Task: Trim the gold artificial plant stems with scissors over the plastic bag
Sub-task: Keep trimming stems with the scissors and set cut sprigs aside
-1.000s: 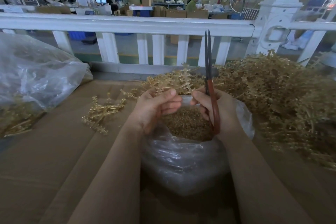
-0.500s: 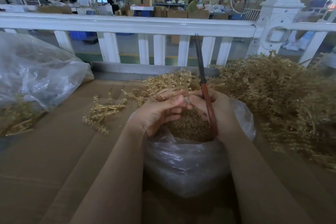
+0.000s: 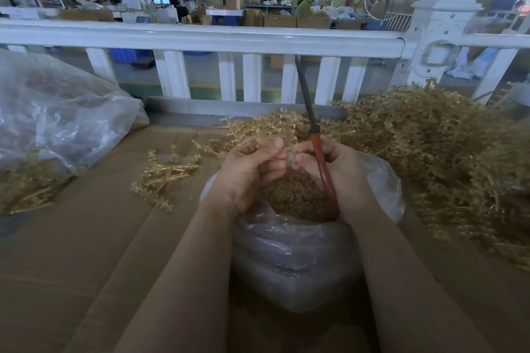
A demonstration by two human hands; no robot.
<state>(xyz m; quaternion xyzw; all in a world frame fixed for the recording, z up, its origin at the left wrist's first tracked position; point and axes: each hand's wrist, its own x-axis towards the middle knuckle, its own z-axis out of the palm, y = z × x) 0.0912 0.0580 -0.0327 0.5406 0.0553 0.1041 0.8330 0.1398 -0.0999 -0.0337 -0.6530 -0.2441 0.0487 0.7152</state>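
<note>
While hands [image 3: 289, 172] meet, red-handled scissors [image 3: 318, 157] upright over crinkled bag [image 3: 292, 261].

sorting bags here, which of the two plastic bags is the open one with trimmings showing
The plastic bag directly under both hands, at centre: its mouth gapes, showing gold trimmings. The other bag, at far left, lies bunched on the cardboard.

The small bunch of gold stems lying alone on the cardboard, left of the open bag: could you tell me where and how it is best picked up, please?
Take the loose bunch of gold stems near its middle, where the sprigs cross, coming from above with the left hand. It lies flat on the cardboard, apart from the big pile, so a pinch there would probably lift it whole.
</note>
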